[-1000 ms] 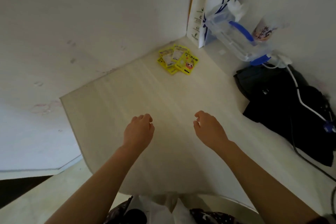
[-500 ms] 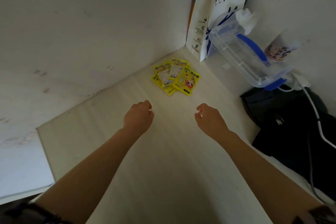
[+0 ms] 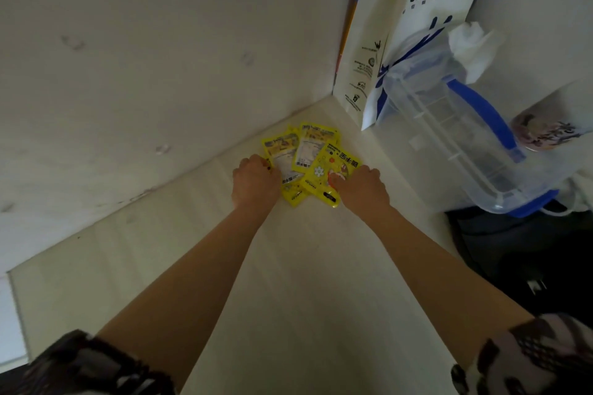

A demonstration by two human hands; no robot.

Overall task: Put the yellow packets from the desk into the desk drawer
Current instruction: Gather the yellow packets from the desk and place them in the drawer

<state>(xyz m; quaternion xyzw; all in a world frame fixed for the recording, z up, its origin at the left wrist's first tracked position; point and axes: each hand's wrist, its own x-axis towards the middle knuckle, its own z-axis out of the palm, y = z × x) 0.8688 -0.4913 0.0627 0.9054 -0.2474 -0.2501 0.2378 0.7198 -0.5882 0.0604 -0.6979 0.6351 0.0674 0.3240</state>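
Observation:
Several yellow packets lie fanned out on the pale desk, close to the corner where two walls meet. My left hand rests at the pile's left edge with its fingers curled down onto the leftmost packet; whether it grips is hidden. My right hand is at the pile's right side, thumb pressed on top of the front packet and fingers curled over its right edge. No drawer is in view.
A white paper coffee bag stands in the corner behind the packets. A clear plastic box with a blue handle leans to the right of it, beside a printed cup. A black bag lies at the right.
Both hands have moved forward across the desk from mid-desk to the packet pile and now touch it. The view has moved closer to the corner.

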